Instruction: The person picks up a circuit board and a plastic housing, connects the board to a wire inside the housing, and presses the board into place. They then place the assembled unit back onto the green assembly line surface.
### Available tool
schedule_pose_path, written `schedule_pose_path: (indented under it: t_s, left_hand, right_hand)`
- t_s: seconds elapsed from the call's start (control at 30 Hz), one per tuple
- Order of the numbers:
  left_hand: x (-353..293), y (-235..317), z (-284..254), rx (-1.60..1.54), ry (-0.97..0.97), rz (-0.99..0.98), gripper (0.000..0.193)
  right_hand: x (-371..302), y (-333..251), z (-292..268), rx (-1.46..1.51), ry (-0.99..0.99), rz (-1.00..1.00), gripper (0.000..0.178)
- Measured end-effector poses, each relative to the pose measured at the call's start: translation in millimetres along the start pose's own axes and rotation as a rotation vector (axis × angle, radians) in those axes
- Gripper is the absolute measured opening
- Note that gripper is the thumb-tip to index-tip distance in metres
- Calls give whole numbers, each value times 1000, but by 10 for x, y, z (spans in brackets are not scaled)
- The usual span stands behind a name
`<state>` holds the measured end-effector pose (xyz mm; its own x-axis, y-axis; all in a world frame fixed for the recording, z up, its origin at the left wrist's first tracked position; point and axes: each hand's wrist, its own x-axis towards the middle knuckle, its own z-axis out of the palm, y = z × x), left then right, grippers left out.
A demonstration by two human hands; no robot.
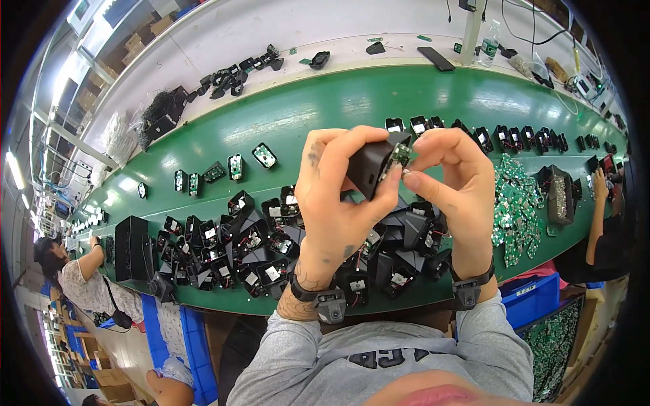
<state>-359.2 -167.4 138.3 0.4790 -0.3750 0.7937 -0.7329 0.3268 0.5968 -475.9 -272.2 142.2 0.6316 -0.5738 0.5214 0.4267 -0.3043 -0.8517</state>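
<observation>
Above the bench, my left hand [342,193] is closed around a black plastic housing [369,162], which is tilted so its open side faces right. A small green circuit board [401,155] sits at that open side. My right hand [455,179] is curled beside the board, thumb and forefinger bent toward its edge. A tiny pale bit shows by the thumb tip; what the fingers pinch is too small to name. Below my hands lies a dense heap of similar black housings [274,272], many with red wires and silvery parts inside.
The green bench [318,101] carries a pile of bare circuit boards [516,210] at right and a black box [132,247] at left. Rows of housings [511,137] line the far side. A blue bin [538,298] stands below right. Co-workers [84,281] sit at both sides.
</observation>
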Motion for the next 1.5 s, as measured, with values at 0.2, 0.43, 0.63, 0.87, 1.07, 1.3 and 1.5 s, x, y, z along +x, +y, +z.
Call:
schedule_pose_path:
  t_s: [0.2, 0.43, 0.63, 0.87, 1.07, 1.3, 1.5]
  left_hand:
    - [13, 4, -35, 127, -87, 122, 39]
    - [12, 39, -21, 178, -91, 156, 38]
    - [14, 12, -12, 184, -98, 204, 37]
    - [-10, 30, -11, 259, -122, 265, 42]
    - [9, 102, -35, 259, -128, 238, 41]
    - [4, -5, -26, 58, -111, 66, 39]
    - [-12, 36, -7, -122, -38, -107, 39]
  right_hand:
    - [20, 102, -60, 13, -56, -6, 30]
    - [39, 38, -61, 81, -53, 3, 27]
    - [45, 51, -98, 75, -71, -36, 26]
    - [36, 10, -156, 19, -107, 26, 25]
    - [50, 22, -151, 73, -120, 10, 26]
    - [22, -15, -118, -20, -70, -7, 18]
    - [13, -23, -92, -170, -104, -161, 17]
